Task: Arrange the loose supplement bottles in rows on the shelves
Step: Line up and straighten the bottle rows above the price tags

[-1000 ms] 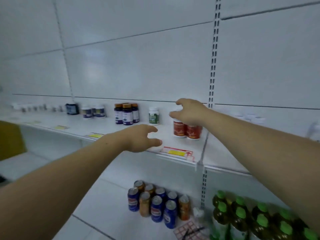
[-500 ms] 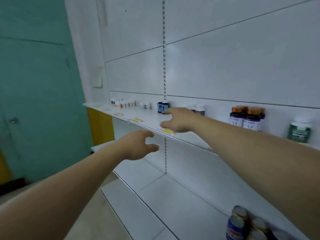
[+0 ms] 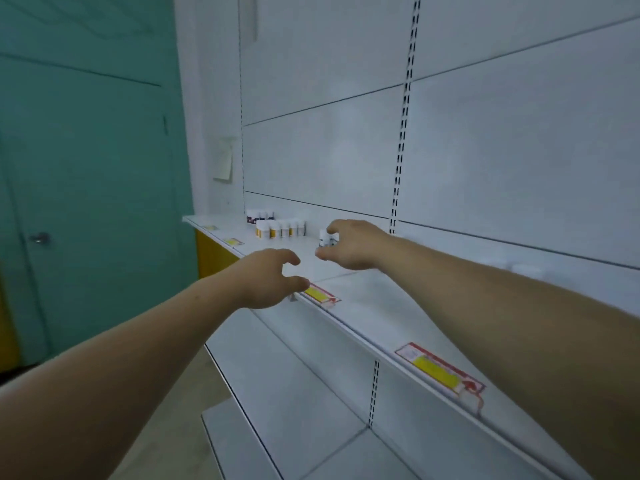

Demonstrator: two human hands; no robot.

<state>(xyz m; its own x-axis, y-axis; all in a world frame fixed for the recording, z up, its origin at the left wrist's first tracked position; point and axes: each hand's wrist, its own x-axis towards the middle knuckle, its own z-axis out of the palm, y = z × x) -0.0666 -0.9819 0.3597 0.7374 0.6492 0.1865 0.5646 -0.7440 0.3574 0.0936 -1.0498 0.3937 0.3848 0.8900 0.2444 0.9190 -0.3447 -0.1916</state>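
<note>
A small white supplement bottle [image 3: 324,238] stands alone on the white shelf [image 3: 377,306]. My right hand [image 3: 351,244] reaches over the shelf to it, thumb above its cap and fingers spread below; I cannot see contact. Further left a row of several white bottles with yellow labels [image 3: 281,229] stands in line, with a few dark-labelled bottles [image 3: 259,216] behind it. My left hand [image 3: 268,283] hovers at the shelf's front edge, fingers loosely curled and holding nothing.
Red and yellow price tags [image 3: 320,294] [image 3: 441,372] sit along the shelf's front rail. A lower white shelf [image 3: 294,393] juts out beneath. A teal door [image 3: 86,202] and a yellow panel [image 3: 212,252] are to the left. Blurred white bottles [image 3: 523,269] stand behind my right forearm.
The view has swung left along the shelf, away from the red, brown and green bottles. Both hands moved left with it, and my right hand now reaches the lone white bottle.
</note>
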